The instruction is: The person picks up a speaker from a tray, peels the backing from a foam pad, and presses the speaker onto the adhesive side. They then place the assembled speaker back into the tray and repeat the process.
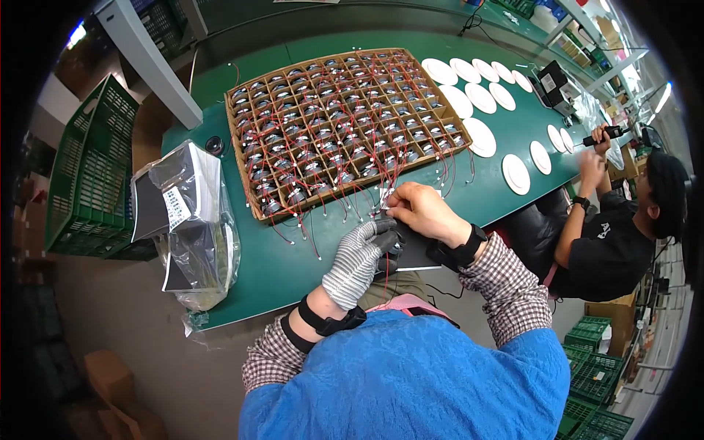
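Observation:
My left hand [353, 265], in a grey-striped glove with dark fingertips, is closed around a small dark round speaker [396, 246] at the table's near edge. A thin red wire hangs below it. Just above, my bare right hand [429, 211] has thumb and forefinger pinched together. A small white piece shows at those fingertips, but I cannot make out what they grip. Beyond both hands lies a cardboard tray [253, 196] divided into cells. Speakers like this one fill it, their red and black wires with white plugs trailing over the near side.
White round discs [515, 174] lie across the right of the green table [275, 279]. Plastic-wrapped dark panels [192, 202] stand at the left edge, beside a green crate [95, 176]. On the right, a co-worker [609, 242] holds a black power screwdriver [606, 136]. A grey post rises at back left.

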Available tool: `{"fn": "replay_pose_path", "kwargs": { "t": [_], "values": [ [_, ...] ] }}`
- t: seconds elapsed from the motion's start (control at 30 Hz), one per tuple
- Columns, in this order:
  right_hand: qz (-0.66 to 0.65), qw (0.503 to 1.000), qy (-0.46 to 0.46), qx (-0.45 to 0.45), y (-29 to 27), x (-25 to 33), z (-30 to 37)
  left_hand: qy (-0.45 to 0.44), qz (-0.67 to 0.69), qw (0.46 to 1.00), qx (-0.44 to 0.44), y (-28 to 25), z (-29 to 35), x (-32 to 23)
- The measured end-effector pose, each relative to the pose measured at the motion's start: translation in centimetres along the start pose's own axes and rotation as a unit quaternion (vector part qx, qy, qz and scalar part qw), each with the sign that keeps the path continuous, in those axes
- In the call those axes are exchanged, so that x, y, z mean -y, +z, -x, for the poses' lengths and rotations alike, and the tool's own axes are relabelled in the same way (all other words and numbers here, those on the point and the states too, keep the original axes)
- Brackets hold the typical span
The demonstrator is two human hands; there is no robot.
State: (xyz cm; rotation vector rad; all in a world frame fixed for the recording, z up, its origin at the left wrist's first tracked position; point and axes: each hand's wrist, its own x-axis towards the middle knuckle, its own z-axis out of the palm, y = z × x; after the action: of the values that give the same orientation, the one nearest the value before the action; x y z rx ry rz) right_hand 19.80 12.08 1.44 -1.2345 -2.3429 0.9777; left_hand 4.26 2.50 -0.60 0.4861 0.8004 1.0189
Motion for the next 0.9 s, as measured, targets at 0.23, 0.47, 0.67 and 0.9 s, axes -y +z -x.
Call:
{"fn": "replay_pose_path", "kwargs": {
  "t": [0.23, 0.47, 0.67, 0.9],
  "values": [
    [-0.083, 0.996, -0.021, 0.001, -0.8, -1.5, 0.5, -0.004, -0.038, 0.999, -0.020, 0.5, -0.1, -0.3],
    [-0.617, 0.776, -0.031, -0.130, -6.3, -3.6, 2.6, 0.001, -0.024, 1.000, -0.019, 0.4, -0.3, -0.7],
    [-0.545, 0.833, -0.019, -0.097, -7.7, -1.4, 3.7, 0.045, 0.087, 0.995, 0.008, -0.4, -0.9, -0.1],
    [-0.272, 0.955, -0.022, 0.114, -3.9, 2.3, 3.2, 0.052, 0.132, 0.989, 0.039, 0.5, -0.4, -0.7]
  ]
}}
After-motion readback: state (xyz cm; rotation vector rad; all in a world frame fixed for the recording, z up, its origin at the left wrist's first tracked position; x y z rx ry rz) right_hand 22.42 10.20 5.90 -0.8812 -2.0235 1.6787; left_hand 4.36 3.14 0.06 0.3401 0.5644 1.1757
